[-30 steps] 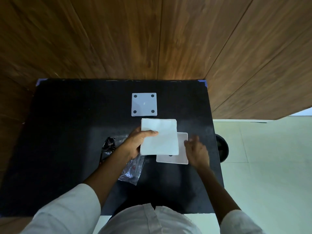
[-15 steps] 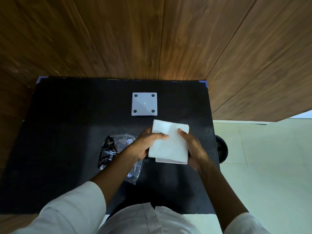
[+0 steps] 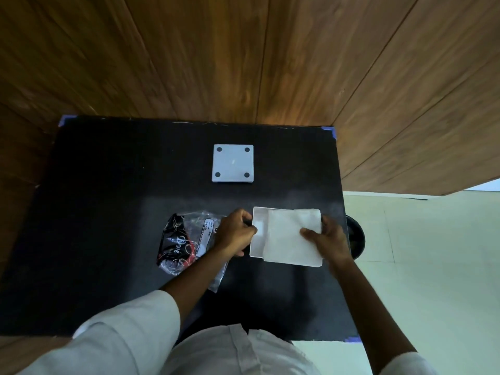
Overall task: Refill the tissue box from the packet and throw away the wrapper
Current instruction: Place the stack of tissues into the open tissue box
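Observation:
A stack of white tissues [image 3: 293,236] lies tilted over the open white tissue box [image 3: 259,231] on the black table. My right hand [image 3: 328,239] grips the stack at its right edge, thumb on top. My left hand [image 3: 234,231] holds the box by its left wall. The empty clear wrapper [image 3: 186,239] with black and red print lies just left of my left hand, partly under my forearm. The box's square lid [image 3: 233,163] with four dark dots rests farther back.
The black table [image 3: 108,212] ends against a wooden wall behind. A dark round bin [image 3: 356,236] stands on the pale floor just past the table's right edge, beside my right hand.
The tissue stack has shifted right over the box. My left hand let go of the stack and now holds the box's left wall; my right hand took the stack's right edge.

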